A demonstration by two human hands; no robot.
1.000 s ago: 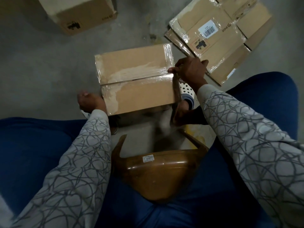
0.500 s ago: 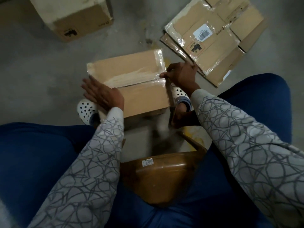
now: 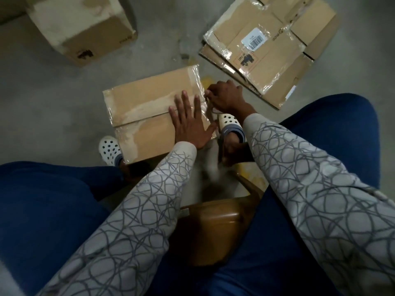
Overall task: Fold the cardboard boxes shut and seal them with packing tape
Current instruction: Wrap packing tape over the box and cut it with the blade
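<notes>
Packing tape lies along the centre seam of the cardboard box, which sits on the concrete floor between the person's white clogs. The left hand has swept across the lid in the last second. It began off the box's left side, then lay flat on the left part. Now it presses at the right end, fingers straight and spread, just beside the right hand. That one has hardly shifted; its fingers are curled at the box's right edge, pinching the tape there (the roll itself I cannot make out). I'd judge the strip smoothed end to end, so tearing it off is what remains here. A closed box and flattened cartons wait farther off.
</notes>
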